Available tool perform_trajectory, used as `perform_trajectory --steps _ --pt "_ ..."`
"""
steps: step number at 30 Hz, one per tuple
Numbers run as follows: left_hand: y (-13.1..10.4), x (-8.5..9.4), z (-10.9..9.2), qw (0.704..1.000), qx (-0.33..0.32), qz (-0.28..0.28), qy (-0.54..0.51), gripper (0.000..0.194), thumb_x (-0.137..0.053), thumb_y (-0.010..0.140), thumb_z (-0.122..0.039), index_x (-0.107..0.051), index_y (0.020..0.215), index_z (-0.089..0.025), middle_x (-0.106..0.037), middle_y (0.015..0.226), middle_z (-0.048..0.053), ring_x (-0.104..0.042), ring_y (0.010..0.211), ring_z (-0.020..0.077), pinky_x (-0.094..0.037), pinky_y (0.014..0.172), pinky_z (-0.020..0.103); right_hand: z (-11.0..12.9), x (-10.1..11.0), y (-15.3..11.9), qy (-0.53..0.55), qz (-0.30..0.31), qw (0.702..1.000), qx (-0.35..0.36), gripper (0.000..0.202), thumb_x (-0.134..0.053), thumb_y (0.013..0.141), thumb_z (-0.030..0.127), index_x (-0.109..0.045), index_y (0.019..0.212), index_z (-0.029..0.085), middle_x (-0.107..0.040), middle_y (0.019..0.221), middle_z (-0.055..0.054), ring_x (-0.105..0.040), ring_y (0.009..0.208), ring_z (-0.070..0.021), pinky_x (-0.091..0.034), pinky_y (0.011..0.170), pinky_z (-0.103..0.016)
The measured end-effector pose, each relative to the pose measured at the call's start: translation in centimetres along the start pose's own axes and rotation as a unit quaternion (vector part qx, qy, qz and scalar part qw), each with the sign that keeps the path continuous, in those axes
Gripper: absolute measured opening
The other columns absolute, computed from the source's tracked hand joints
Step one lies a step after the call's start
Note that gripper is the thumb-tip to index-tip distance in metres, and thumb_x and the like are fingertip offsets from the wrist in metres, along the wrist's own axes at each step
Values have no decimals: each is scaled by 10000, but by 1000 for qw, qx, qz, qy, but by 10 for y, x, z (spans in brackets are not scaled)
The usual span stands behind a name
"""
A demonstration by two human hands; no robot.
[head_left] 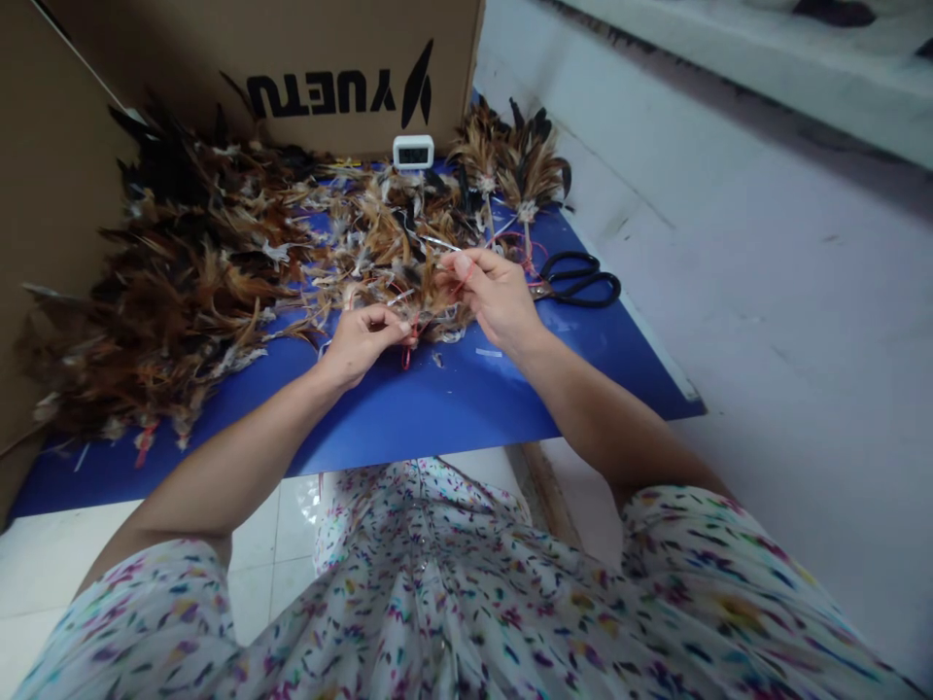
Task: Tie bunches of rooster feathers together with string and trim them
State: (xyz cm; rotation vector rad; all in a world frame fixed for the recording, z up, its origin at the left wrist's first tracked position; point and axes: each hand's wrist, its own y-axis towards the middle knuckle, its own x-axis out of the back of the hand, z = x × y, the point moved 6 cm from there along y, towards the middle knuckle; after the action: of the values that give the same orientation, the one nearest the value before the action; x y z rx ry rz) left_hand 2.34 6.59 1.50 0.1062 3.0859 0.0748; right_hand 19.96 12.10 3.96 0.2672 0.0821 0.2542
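Note:
My left hand (364,340) is closed in a pinch on red string (406,358), a loop of which hangs below its fingertips. To its right, my right hand (500,297) is closed too, with a strand of red string between thumb and fingers. A thin silvery pointed piece (439,242) shows just past the right fingertips; whether that hand holds it I cannot tell. Behind both hands lies a loose heap of brown feathers (379,219). Black-handled scissors (583,282) rest beside my right hand, their blades partly hidden.
A large pile of brown and black feathers (196,282) covers the left of the blue table (452,408). Two feather bunches on sticks (526,175) lie at the back right. A white digital clock (413,142) stands before a cardboard box (313,49). The wall (700,214) borders the right.

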Motion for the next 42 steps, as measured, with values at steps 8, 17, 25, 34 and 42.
perform_trajectory --steps 8,17,25,34,42 --pt "4 6 5 995 54 -33 -73 335 -919 562 -323 -640 570 -136 -698 646 23 -696 649 129 -596 760 279 17 0 -2 80 17 997 17 444 -700 832 642 -643 935 214 -709 908 -14 -683 874 -135 -562 787 -286" --pt "8 24 -11 977 33 -116 -177 204 -814 666 -131 -631 574 -139 -654 616 -13 -686 650 73 -589 728 168 32 3 -7 121 142 982 44 217 -716 828 387 -701 805 172 -484 474 77 -412 436 -58 -390 494 -214" --pt "7 20 -14 973 14 -119 -197 164 -796 683 -104 -666 593 -145 -717 676 9 -730 738 95 -597 732 155 26 -7 -14 11 249 968 45 217 -532 792 131 -744 838 122 -497 472 62 -394 457 -56 -276 483 -223" --pt "7 25 -15 965 17 -157 -208 209 -772 702 -76 -638 560 -151 -689 640 -6 -716 706 86 -607 733 158 18 -23 -26 -70 344 936 -8 213 -533 845 137 -730 922 107 -565 595 42 -483 561 -61 -359 557 -206" --pt "8 30 -26 964 -10 -156 -216 285 -766 670 -63 -566 487 -148 -645 605 -16 -694 671 74 -602 687 127 16 -3 -15 -161 342 926 4 277 -599 764 164 -723 1010 138 -709 851 -23 -621 761 -113 -492 700 -235"
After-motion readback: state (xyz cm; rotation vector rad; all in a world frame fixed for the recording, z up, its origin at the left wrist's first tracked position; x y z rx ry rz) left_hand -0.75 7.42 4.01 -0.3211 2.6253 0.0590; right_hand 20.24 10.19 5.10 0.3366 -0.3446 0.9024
